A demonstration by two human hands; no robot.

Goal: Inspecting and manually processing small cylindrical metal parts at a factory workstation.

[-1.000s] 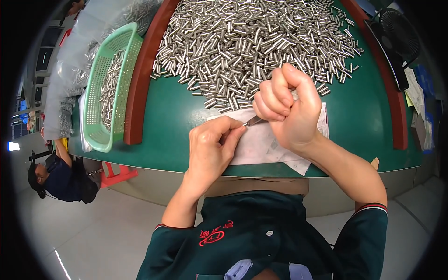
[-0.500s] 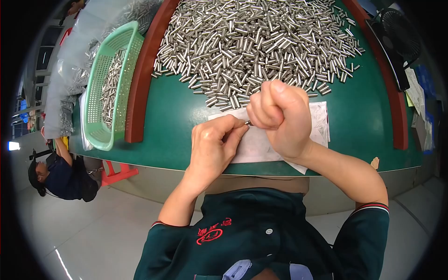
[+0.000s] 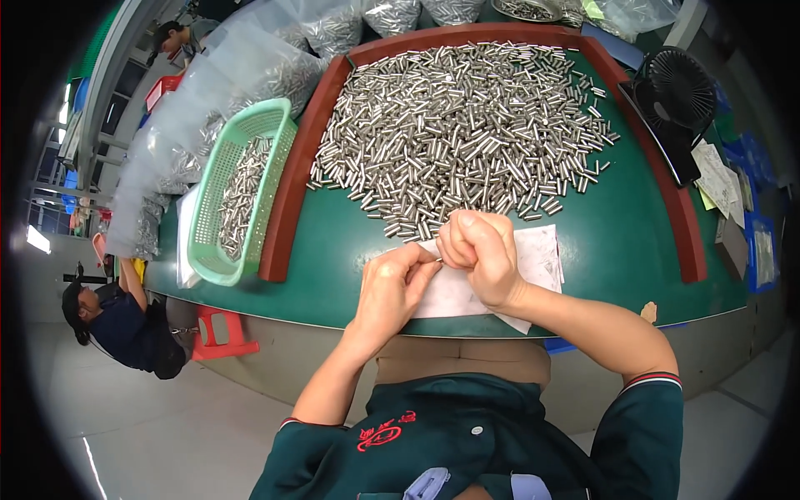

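My left hand (image 3: 389, 286) is closed in a pinch over a white cloth or paper sheet (image 3: 450, 297). Between its thumb and forefinger shows the end of a small shiny metal pin (image 3: 439, 260). Right beside it, my right hand (image 3: 483, 257) is curled into a fist against the pin's other end. What that fist may hold is hidden by its fingers. Just beyond both hands spreads a large heap of short silvery metal pins (image 3: 467, 125) on the green tabletop (image 3: 617, 267).
A red-brown raised border (image 3: 304, 179) frames the heap. Left of it stands a green plastic basket (image 3: 208, 237) with more pins. Clear bags of metal parts (image 3: 333, 32) line the far and left sides. A black fan (image 3: 679, 87) stands at right. Another person (image 3: 125, 321) works at far left.
The view has tilted up, so the heap's far edge and more bags now show. Both hands stay together over the white sheet, with less of the pin showing between them.
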